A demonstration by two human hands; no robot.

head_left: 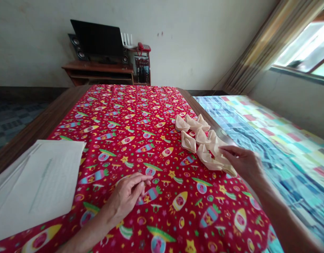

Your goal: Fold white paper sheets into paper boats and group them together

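Note:
On the right side of the red cloth stands a cluster of folded cream paper boats [204, 137], several of them, in loose rows close together. My right hand [242, 161] reaches in from the right, thumb and fingers pinched on the edge of a paper boat [216, 144] at the cluster's near right side. Its fingertips partly cover that boat. Left of the boats and nearer to me, my left hand [131, 191] rests on the cloth. Its fingers are loosely bent and held together beside the thumb, and nothing shows in them.
A stack of pale paper sheets [53, 179] lies at the table's left. The patterned red cloth [140, 140] covers the wooden table [46, 119]. Beyond stand a desk [98, 70] with a monitor [98, 40] and a red telephone [144, 47]. A checked bed [269, 133] adjoins on the right.

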